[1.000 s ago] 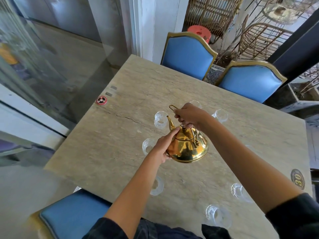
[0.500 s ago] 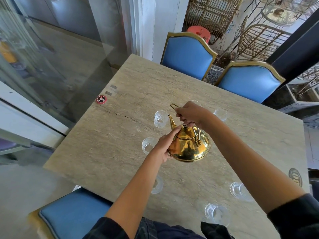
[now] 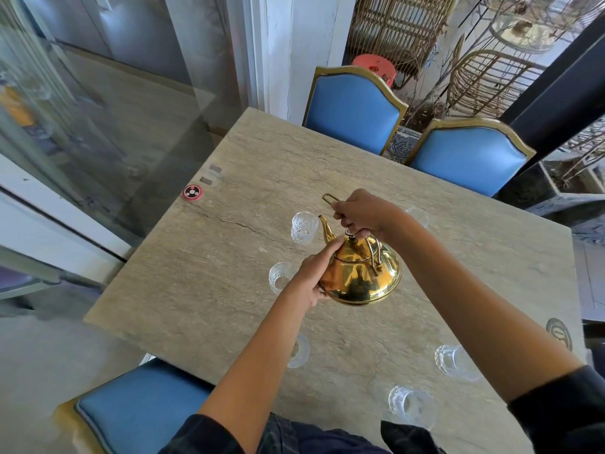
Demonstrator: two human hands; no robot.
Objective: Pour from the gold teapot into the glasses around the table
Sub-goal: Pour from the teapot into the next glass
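Far left, on the table edge: small round red-and-black disc (image 3: 192, 193), with 2 grey rectangular stickers (image 3: 211, 174) just beyond it. The beige veined stone table (image 3: 203, 276) has a thin crack running from near the disc toward the centre.

Near-left corner: blue upholstered chair with gold trim (image 3: 137, 407), partly under the table edge.

Left-centre: clear cut-glass tumbler (image 3: 279, 276) standing just left of the left hand (image 3: 316, 273). Left hand rests against the side of the shiny gold metal teapot (image 3: 358, 273), index finger straight and laid up along the lid toward the knob, the other fingers under the body. No curl around anything that I can see.

Second clear tumbler (image 3: 303, 227) stands just beyond the teapot; the spout tip sits right at its rim. No stream visible. Teapot is off the table, tilted spout-forward, over the table centre.

Third clear tumbler (image 3: 299, 350) is partly hidden behind the left forearm.

Right hand (image 3: 361, 213) has its fingers wrapped around the teapot's gold wire handle, whose loop end sticks out left of the fist.

Right of that: a glass (image 3: 420, 216) mostly hidden behind the right wrist. Near right: 2 more clear tumblers (image 3: 411, 406) (image 3: 453, 360).

Far side: 2 blue gold-trimmed chair backs (image 3: 355, 109) (image 3: 468, 158). Right edge: round dark-and-gold badge (image 3: 559, 332).
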